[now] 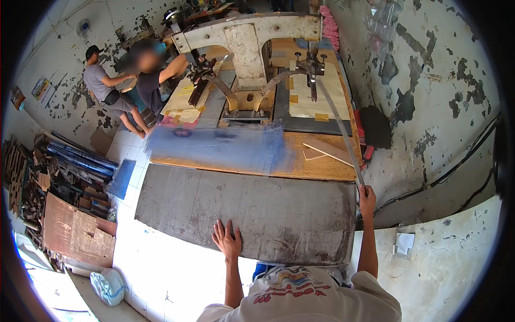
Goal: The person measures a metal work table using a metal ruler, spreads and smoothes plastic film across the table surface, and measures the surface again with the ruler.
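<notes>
My left hand (227,240) lies flat with its fingers spread on the front edge of the grey tabletop (241,206). At the table's right edge, my right hand (367,197) is closed round the lower end of a long thin metal bar (346,134), which slants up toward the machine's right-hand clamp (311,68). Beyond the grey top, a stack of clear bluish plastic sheets (214,147) covers much of a wooden board (316,166). Two thin wooden strips (328,151) rest on that board, left of the bar.
A large white press frame (247,37) spans the back of the table. Two people (107,80) are at the back left. Wood scraps and rolls (80,155) fill the left side. A dark bundle (374,127) lies by the right wall, with black cables (429,185) nearer.
</notes>
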`<state>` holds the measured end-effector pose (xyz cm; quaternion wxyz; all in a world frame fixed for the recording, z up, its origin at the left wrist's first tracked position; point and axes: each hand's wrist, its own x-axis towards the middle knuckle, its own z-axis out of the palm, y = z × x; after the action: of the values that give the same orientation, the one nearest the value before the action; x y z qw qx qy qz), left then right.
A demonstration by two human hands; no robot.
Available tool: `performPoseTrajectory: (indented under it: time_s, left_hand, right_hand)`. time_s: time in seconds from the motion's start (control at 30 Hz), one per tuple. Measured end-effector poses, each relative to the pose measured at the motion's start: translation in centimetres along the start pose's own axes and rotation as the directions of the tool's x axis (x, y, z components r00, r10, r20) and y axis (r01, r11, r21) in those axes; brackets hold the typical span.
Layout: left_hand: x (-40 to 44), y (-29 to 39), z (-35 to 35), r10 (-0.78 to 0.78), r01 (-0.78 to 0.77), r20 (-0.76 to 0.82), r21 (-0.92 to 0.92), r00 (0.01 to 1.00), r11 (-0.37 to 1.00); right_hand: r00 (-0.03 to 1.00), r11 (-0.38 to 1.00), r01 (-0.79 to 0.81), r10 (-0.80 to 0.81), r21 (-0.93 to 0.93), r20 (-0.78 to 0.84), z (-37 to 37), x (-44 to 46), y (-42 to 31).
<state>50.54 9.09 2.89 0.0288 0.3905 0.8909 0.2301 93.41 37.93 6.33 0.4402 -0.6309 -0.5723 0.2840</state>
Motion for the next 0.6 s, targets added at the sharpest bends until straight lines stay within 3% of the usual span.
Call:
performPoseTrajectory:
  time_s: [0.23,0.27,0.37,0.4,0.5,0.53,0.6]
  left_hand:
    - [0.4,0.4,-0.2,-0.045,0.045,-0.004,0.022,0.999,0.999]
    - [0.3,0.4,-0.4,-0.048,0.048,-0.008,0.016,0.999,0.999]
    - [0.3,0.4,-0.5,-0.052,0.052,-0.012,-0.007,0.999,0.999]
    - [0.3,0.3,-0.4,-0.045,0.045,-0.020,-0.002,0.999,0.999]
    - [0.3,0.1,-0.3,-0.036,0.036,-0.033,-0.001,0.999,0.999]
    - [0.2,0.1,-0.3,-0.035,0.034,-0.045,-0.018,0.998,0.999]
    - [0.1,0.0,-0.2,-0.036,0.035,-0.054,-0.022,0.998,0.999]
  right_hand:
    - [0.995,0.990,0.020,-0.033,-0.138,-0.093,3.8,1.8,0.8]
    - [0.999,0.982,-0.036,0.028,-0.188,-0.046,4.1,2.6,0.9]
    - [0.983,0.982,0.105,-0.126,-0.157,-0.131,6.3,4.1,0.7]
    - [0.991,0.985,0.082,-0.097,-0.151,-0.094,6.7,4.6,0.6]
    - [0.959,0.963,0.245,-0.258,-0.113,-0.119,8.7,6.0,0.3]
    - [0.978,0.970,0.201,-0.206,-0.135,-0.021,8.9,6.8,0.1]
    - [0.979,0.956,0.201,-0.200,-0.214,0.025,10.2,8.2,1.1]
